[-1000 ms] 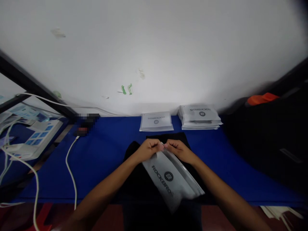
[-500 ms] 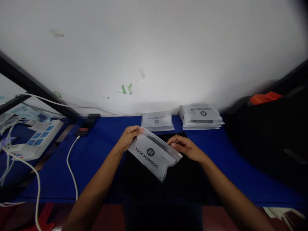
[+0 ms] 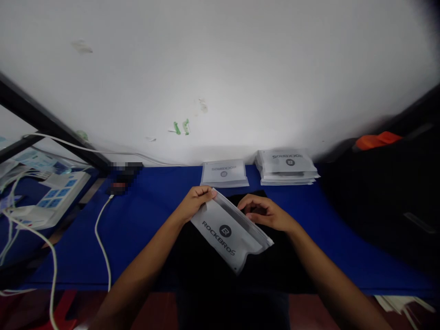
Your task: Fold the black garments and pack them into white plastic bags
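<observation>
A frosted zip bag printed ROCKBROS slants down to the right in front of me. My left hand pinches its upper left corner between thumb and fingers. Curled fingers of my right hand grip the zip edge about midway along; part of the fingertips is hidden behind the bag. Under both hands lies something black and flat, its outline hard to make out in the dark.
Another ROCKBROS bag lies by the wall, with a stack of such bags right of it. A large black object stands at right. On the left are a power strip, white cables and a small dark device.
The zip bag has shifted right and slightly toward me, carried by my left hand. My right hand stays almost in place, now farther back along the zip edge from its lower end.
</observation>
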{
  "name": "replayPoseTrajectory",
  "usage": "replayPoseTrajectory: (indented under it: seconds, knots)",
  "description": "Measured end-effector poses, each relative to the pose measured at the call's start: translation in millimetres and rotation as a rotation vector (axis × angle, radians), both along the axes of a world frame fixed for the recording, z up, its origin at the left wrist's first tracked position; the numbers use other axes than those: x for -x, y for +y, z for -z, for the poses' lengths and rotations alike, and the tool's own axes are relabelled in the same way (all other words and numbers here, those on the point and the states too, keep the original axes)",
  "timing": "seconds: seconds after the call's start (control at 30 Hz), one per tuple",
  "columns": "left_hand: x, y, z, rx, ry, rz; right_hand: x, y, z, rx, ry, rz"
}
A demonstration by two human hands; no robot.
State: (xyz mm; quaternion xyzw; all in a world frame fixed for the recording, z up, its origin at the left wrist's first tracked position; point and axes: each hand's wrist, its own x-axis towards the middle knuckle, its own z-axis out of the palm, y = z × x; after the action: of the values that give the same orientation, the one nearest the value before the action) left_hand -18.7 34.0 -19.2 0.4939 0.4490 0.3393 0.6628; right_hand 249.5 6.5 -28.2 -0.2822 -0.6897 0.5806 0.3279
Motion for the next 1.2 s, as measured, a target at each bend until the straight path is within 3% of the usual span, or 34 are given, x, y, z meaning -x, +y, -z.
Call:
replayPoseTrajectory:
  seconds: [0.27,0.47,0.53,0.83,1.07,1.2]
  knots:
    - [10.6,11.2,2.3,-0.110,0.091,-0.081,0.4,0.9,-1.2,0.126,0.041,-0.124]
    - [18.4,19.5,6.6,-0.603,0.442,-0.317,5.8,0.8,9.2,0.185,0.066,-0.086]
    - [17.7,18.5,6.7,-0.680,0.495,-0.351,8.0,0.3,12.3,0.191,0.076,-0.063]
    - [13.7,14.7,9.4,-0.725,0.549,-0.363,14.1,1.9,5.3,-0.120,-0.042,0.115]
    - [5.9,9.8,7.0,-0.751,0.531,-0.370,31.4,2.5,12.5,0.020,-0.077,0.275]
    - [-2.4,4.4,3.3,-0.780,0.564,-0.413,44.1,1.4,10.0,-0.006,-0.172,0.212]
